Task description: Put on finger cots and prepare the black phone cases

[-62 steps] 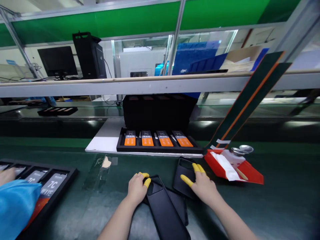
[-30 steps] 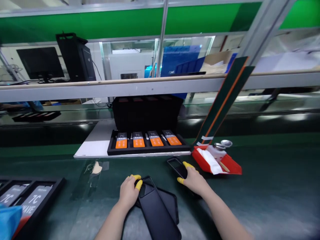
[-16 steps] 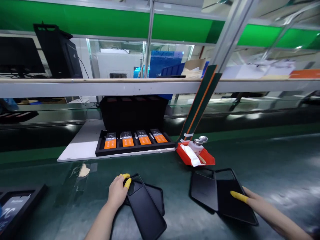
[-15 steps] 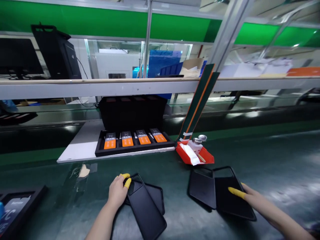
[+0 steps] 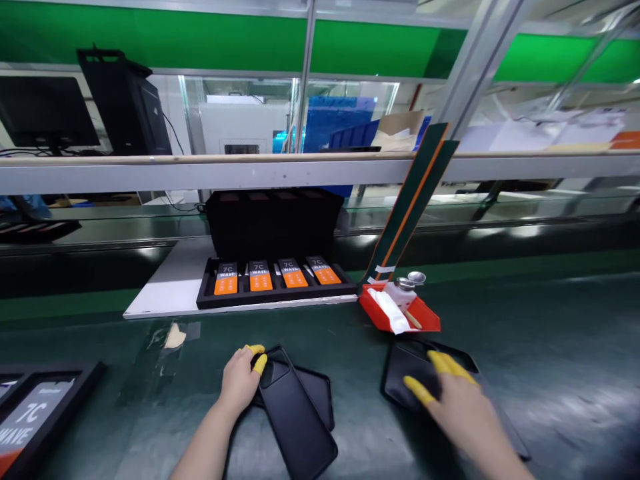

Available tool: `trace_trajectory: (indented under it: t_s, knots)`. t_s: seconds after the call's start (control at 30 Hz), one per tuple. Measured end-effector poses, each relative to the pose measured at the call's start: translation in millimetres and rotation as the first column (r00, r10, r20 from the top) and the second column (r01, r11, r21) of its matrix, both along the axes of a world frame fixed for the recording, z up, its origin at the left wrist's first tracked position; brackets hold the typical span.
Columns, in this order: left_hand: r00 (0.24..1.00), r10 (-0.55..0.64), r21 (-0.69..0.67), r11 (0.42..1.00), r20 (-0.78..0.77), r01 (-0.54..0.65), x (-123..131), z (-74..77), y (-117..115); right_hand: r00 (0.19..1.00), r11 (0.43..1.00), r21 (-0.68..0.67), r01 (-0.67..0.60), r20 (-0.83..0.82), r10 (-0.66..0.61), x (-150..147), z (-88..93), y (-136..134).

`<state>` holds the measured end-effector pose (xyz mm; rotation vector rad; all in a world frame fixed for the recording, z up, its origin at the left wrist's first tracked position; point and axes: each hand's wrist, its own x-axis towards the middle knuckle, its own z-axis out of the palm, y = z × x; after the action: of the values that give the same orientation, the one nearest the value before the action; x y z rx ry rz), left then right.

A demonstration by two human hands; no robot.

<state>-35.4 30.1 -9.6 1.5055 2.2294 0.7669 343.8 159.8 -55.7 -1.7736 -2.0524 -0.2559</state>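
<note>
My left hand (image 5: 240,381), with yellow finger cots, is curled on the top corner of a black phone case (image 5: 295,417) that lies across a second black case (image 5: 320,400) on the green belt. My right hand (image 5: 457,407), also with yellow cots on thumb and fingers, lies with its fingers spread on a pair of black phone cases (image 5: 407,377) to the right. One of that pair is mostly hidden under the hand and forearm.
A black tray of orange "7C WAVE" phones (image 5: 273,280) sits on a white board (image 5: 165,290) behind. A red tray (image 5: 400,313) with a cloth, stick and small metal bottle stands right of it. Another black tray (image 5: 45,417) lies at the left edge. A metal rail (image 5: 200,173) crosses overhead.
My right hand went from a case near the centre out to the right, and now lies over two cases closer in. The left hand has stayed on its case.
</note>
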Motion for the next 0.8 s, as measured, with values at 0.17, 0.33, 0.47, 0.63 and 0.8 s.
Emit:
trace_trajectory:
  t_s: [0.17, 0.33, 0.47, 0.63, 0.8]
  knots:
    - [1.0, -0.004, -0.01, 1.0, -0.019, 0.004, -0.9, -0.9, 0.0, 0.984, 0.988, -0.013, -0.151, 0.093, 0.151, -39.0, -19.9, -31.1]
    - [1.0, 0.001, 0.007, 1.0, -0.008, -0.001, 0.3, -1.6, 0.3, 0.856, 0.86, 0.051, -0.509, 0.143, 0.498, 14.1, -42.3, -25.2]
    - [1.0, 0.004, 0.023, 1.0, 0.006, -0.004, 0.7, -0.9, 0.2, 0.671, 0.67, 0.076, -0.739, 0.184, 0.719, 29.9, -29.2, -38.3]
    - [1.0, -0.001, 0.022, 1.0, 0.012, 0.0, 0.4, 0.7, 0.2, 0.87, 0.827, 0.289, -0.482, 0.049, 0.49, 8.0, -16.1, -39.7]
    - [0.999, 0.013, 0.045, 0.999, 0.044, -0.014, 3.1, 2.5, -2.4, 0.934, 0.915, 0.213, -0.341, -0.032, 0.356, 18.3, -53.2, -17.0]
